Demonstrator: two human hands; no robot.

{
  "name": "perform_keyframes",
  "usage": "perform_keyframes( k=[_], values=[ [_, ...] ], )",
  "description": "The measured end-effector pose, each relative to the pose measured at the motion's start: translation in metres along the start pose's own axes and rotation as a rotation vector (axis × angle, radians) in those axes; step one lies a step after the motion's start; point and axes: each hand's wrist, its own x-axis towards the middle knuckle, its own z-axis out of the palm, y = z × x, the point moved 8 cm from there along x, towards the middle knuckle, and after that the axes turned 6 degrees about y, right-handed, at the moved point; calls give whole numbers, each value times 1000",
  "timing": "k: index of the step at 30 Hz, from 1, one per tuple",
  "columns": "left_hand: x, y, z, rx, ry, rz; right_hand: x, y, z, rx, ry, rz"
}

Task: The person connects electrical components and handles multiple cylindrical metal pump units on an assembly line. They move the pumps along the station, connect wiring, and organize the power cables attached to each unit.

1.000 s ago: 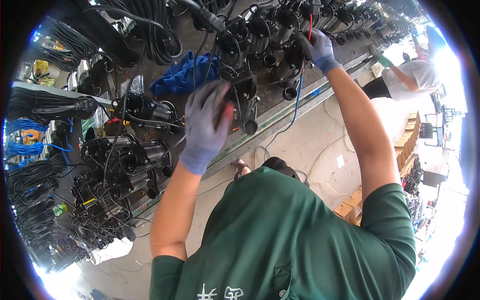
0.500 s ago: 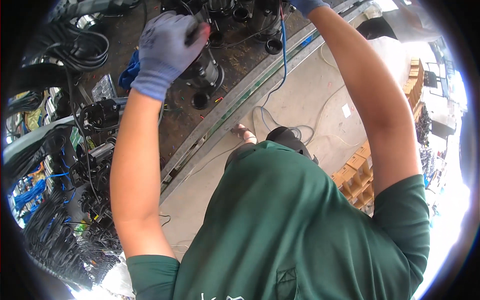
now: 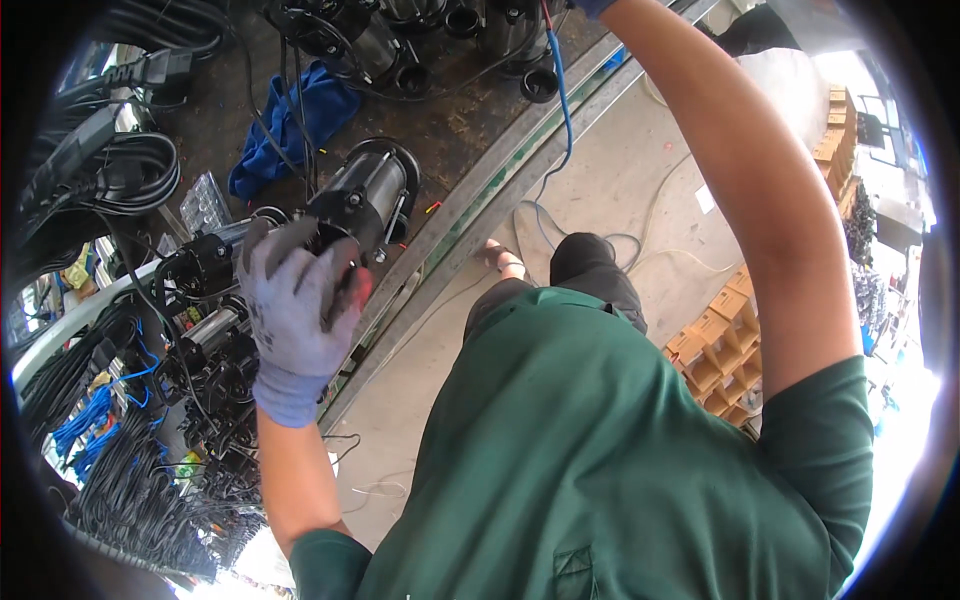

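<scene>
My left hand [image 3: 300, 310], in a grey-blue glove with a red-stained thumb, is closed round the black upper end of a cylindrical metal pump [image 3: 372, 190]. The pump leans toward me over the dark workbench [image 3: 450, 130], its round black base facing away. Black cords rise from its upper end. Only the gloved wrist edge of my right hand [image 3: 594, 6] shows at the top of the view; its fingers are out of frame. A red and blue cable [image 3: 566, 90] hangs near that wrist.
More pumps [image 3: 380, 50] stand at the back of the bench beside a blue cloth [image 3: 300, 125]. Coiled black power cords [image 3: 130, 165] hang at the left. A metal rail [image 3: 480, 190] edges the bench. Cables [image 3: 620, 245] lie on the floor, and cardboard boxes [image 3: 720, 340] stand at the right.
My left hand has come down and toward me, bringing a pump nearer and tilting it. The blue cloth is now uncovered. My right arm has shifted slightly.
</scene>
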Motion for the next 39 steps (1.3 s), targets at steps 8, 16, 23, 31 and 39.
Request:
perform_keyframes(
  k=[8,16,23,31,39],
  values=[
    [6,19,13,155,122,-108,2,-11,5,59,-91,78],
    [68,-29,16,203,310,-418,-3,16,10,190,-98,219],
    [49,-29,15,179,315,-471,-15,32,16,318,-91,380],
    [20,-44,8,-7,382,-486,-13,32,19,316,-125,425],
    [44,-89,5,63,371,-461,-17,30,23,392,-84,399]
  ],
)
